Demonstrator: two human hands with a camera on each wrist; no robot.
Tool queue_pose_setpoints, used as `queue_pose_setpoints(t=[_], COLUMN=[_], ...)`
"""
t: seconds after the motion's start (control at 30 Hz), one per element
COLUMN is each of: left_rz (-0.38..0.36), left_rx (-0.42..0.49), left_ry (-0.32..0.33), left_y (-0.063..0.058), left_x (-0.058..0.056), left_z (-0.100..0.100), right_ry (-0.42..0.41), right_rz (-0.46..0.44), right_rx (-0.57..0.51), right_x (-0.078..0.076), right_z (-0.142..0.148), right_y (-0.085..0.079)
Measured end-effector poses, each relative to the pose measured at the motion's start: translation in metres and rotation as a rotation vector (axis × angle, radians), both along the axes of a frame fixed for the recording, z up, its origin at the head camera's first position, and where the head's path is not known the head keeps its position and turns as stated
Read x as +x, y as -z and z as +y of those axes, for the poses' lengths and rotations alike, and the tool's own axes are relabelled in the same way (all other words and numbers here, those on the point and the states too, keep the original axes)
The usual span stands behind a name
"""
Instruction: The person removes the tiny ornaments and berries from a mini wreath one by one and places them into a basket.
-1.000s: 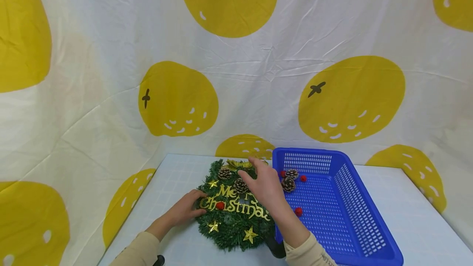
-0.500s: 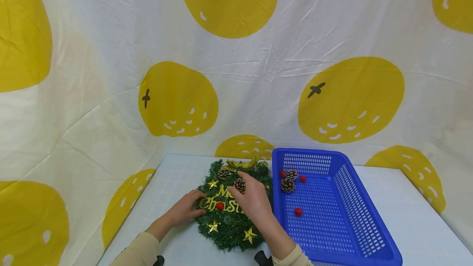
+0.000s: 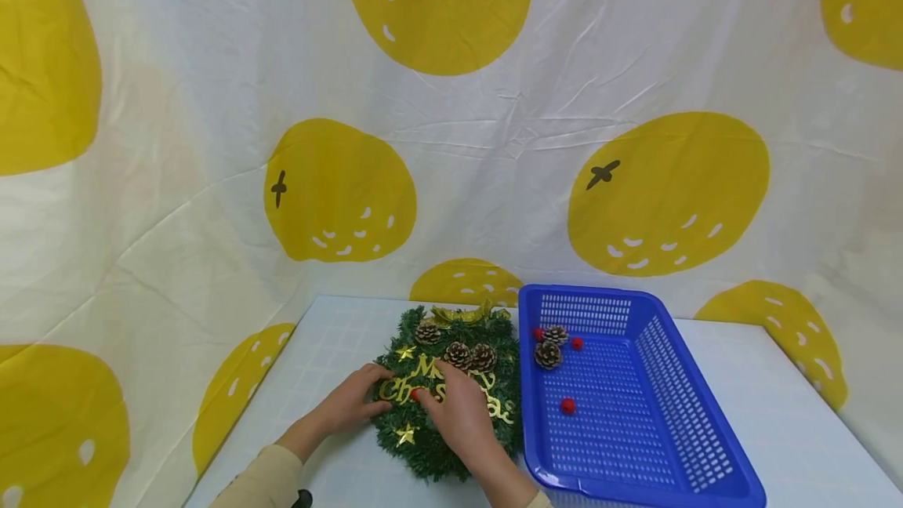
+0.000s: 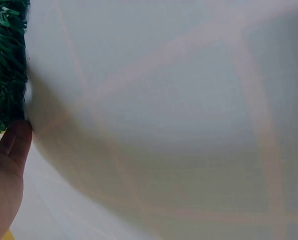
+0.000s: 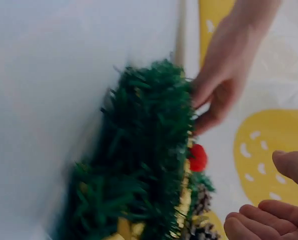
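Observation:
A green Christmas wreath (image 3: 423, 453) lies on the table, with gold "Merry Christmas" lettering (image 3: 501, 411), several pine cones (image 3: 426, 332), gold stars (image 3: 405, 435) and a gold bow (image 3: 466, 315). My left hand (image 3: 354, 398) grips its left edge; in the left wrist view the thumb of that hand (image 4: 4, 182) presses the rim. Over the lettering is my right hand (image 3: 462, 414), thumb and forefinger apart, covering some letters. A red pom-pom (image 3: 415, 394) shows by its thumb tip. In the right wrist view, a gap separates the right hand (image 5: 276, 215) from the red pom-pom (image 5: 198, 158).
To the right of the wreath stands a blue plastic basket (image 3: 712, 406). Inside are two pine cones (image 3: 548, 354) and several red pom-poms (image 3: 567, 406). White cloth with yellow fruit prints (image 3: 670, 194) hangs behind the white table (image 3: 339, 320).
My right hand has moved left and nearer, from above the wreath's upper right part to over the lettering by the red pom-pom. The left hand stays at the wreath's edge.

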State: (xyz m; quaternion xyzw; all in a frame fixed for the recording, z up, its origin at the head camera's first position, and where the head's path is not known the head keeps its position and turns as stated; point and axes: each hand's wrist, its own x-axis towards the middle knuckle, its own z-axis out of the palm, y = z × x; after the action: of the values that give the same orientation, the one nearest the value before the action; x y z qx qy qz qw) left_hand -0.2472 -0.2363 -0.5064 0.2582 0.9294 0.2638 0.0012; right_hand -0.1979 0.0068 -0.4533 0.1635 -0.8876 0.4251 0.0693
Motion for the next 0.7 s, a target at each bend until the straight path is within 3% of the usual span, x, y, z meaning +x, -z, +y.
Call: queue_pose_setpoints(t=[0.27, 0.43, 0.7], left_rz=[0.011, 0.022, 0.035], left_rx=[-0.006, -0.013, -0.015], left_ry=[0.003, 0.000, 0.001], left_y=[0.001, 0.001, -0.001], left_x=[-0.001, 0.001, 0.002], left_z=[0.000, 0.000, 0.000], right_ry=[0.037, 0.037, 0.074], right_rz=[0.049, 0.057, 0.103], right_rx=[0.033, 0.042, 0.171], right_x=[-0.008, -0.012, -0.016], right_z=[-0.015, -0.019, -0.023], right_y=[0.022, 0.027, 0.035])
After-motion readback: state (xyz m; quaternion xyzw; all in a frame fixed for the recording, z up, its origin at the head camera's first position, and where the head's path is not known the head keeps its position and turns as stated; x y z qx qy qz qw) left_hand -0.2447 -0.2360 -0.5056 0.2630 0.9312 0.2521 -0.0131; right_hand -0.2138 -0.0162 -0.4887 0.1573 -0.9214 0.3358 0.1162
